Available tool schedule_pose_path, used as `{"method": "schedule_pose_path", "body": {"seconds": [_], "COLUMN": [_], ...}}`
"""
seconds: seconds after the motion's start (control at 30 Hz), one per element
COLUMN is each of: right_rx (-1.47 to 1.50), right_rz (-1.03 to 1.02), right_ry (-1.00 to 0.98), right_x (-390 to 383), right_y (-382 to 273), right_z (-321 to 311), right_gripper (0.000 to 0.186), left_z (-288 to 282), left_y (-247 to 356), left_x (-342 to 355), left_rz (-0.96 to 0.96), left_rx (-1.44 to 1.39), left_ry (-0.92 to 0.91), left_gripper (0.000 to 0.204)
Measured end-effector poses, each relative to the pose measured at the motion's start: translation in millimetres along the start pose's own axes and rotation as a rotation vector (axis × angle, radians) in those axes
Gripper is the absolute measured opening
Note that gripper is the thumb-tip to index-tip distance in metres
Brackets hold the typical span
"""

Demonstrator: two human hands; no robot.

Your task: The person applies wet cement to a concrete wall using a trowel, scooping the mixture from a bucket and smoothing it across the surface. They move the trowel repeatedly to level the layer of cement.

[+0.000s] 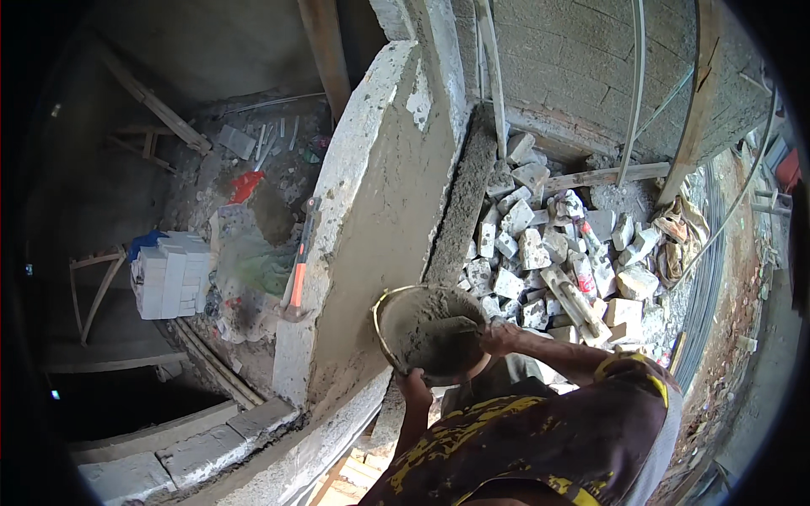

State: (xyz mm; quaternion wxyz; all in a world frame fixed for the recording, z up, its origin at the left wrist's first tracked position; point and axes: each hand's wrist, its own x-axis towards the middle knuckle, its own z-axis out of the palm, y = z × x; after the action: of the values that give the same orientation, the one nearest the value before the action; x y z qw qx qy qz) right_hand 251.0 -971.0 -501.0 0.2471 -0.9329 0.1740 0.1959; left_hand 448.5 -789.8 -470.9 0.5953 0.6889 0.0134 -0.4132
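Observation:
A round mortar pan (379, 331) with a pale rim holds wet grey mortar (415, 320). It is in front of me, against the freshly plastered wall (371, 219). My left hand (413, 387) is closed on the pan's near rim. At the pan's right side my right hand (499, 339) is closed around what looks like a trowel handle, mostly hidden by the fingers. The mortar-coated trowel blade (456, 327) lies low in the pan, hard to tell from the mortar. A strip of rough mortar (467, 194) runs along the ledge beyond the pan.
Broken white blocks (533, 250) are heaped right of the ledge, with a plastic bottle (584, 274) and a wooden float (575, 304) among them. Wooden props (693, 101) stand behind. An orange-handled tool (299, 274) leans at the wall's left edge. Stacked white blocks (171, 274) stand left.

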Motion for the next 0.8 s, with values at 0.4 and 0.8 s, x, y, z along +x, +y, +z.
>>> {"method": "schedule_pose_path", "body": {"seconds": [0.4, 0.8], "right_rx": [-0.415, 0.673], "right_rz": [0.145, 0.445], "right_ry": [0.627, 0.162], "right_x": [17.5, -41.6], "right_y": [-7.4, -33.1], "right_z": [-69.7, -96.7], "right_gripper": [0.006, 0.03], "left_z": [54.3, 69.4], "left_y": [80.7, 117.5], "left_x": [-21.5, -68.1], "left_rz": [0.34, 0.423], "left_rx": [0.553, 0.526], "left_ry": [-0.168, -0.36], "left_gripper": [0.052, 0.045]}}
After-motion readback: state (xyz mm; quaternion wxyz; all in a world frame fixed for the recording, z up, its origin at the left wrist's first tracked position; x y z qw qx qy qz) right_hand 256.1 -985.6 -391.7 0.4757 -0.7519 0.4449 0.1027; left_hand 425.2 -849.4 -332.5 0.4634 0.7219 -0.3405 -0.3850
